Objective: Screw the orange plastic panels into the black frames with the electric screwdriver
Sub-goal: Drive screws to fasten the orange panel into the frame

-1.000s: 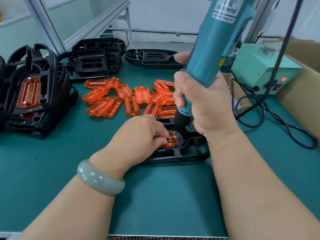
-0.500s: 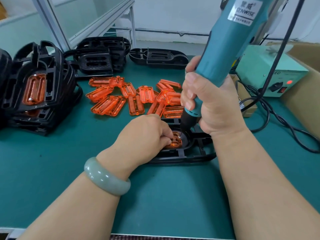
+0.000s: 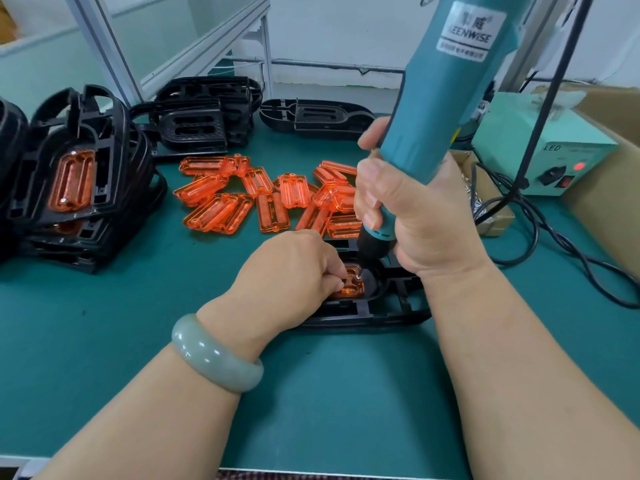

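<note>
The left hand [image 3: 291,271] covers most of the orange panel [image 3: 351,287] (only its right end shows); the electric screwdriver [image 3: 440,98] runs off the picture's top.

Head cam — fwd/down, close over table [image 3: 104,334].

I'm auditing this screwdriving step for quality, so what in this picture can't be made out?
All head view.
The bit tip: too small, crowded by fingers of the left hand; whether a screw is seated, unclear.
The orange panel: mostly covered by the left hand.
The black frame: partly under the left hand and right hand.
The electric screwdriver: top cut off by the upper edge.
The cardboard box: contents blurred, partly behind the right hand.
</note>
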`<move>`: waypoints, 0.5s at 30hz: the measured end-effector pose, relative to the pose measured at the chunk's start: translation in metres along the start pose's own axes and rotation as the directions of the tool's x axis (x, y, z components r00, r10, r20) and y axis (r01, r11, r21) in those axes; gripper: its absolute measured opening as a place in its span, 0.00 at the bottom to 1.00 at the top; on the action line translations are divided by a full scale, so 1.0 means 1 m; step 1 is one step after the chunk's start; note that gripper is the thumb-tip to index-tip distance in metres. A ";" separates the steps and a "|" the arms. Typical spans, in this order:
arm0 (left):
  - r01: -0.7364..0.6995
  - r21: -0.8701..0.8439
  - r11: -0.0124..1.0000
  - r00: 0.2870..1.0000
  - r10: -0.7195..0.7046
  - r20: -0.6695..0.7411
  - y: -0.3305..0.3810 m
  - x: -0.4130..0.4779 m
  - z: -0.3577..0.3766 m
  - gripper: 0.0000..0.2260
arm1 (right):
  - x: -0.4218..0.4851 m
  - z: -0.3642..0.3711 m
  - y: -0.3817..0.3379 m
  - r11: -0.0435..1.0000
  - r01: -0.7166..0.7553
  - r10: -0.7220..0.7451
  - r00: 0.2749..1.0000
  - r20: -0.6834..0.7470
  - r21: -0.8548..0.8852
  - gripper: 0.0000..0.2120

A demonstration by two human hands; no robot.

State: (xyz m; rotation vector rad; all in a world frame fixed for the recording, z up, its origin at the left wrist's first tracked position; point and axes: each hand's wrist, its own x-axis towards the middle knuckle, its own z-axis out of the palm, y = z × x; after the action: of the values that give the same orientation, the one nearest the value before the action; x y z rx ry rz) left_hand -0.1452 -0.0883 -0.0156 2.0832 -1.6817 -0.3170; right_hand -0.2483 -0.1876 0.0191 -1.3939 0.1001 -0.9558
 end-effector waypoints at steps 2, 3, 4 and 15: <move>0.006 -0.001 1.000 1.000 -0.006 0.002 0.000 0.000 0.000 0.06 | -0.001 -0.002 -0.001 1.000 -0.003 0.003 1.000 -0.011 0.003 0.07; 0.008 -0.004 1.000 1.000 -0.008 0.001 -0.001 0.000 0.000 0.07 | -0.002 -0.002 -0.001 1.000 -0.001 0.001 1.000 -0.020 0.001 0.07; 0.006 -0.008 1.000 1.000 -0.006 -0.002 -0.001 0.000 0.000 0.07 | -0.003 -0.003 -0.001 1.000 0.004 -0.004 1.000 -0.031 -0.001 0.08; -0.082 -0.058 0.995 0.996 0.080 -0.036 -0.007 -0.001 0.000 0.06 | -0.010 -0.011 -0.002 0.994 0.075 -0.068 0.993 -0.101 0.076 0.10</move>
State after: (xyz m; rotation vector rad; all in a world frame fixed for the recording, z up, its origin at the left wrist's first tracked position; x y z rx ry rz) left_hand -0.1397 -0.0861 -0.0188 1.9611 -1.7099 -0.3008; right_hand -0.2620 -0.1898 0.0138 -1.2846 0.0853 -1.0773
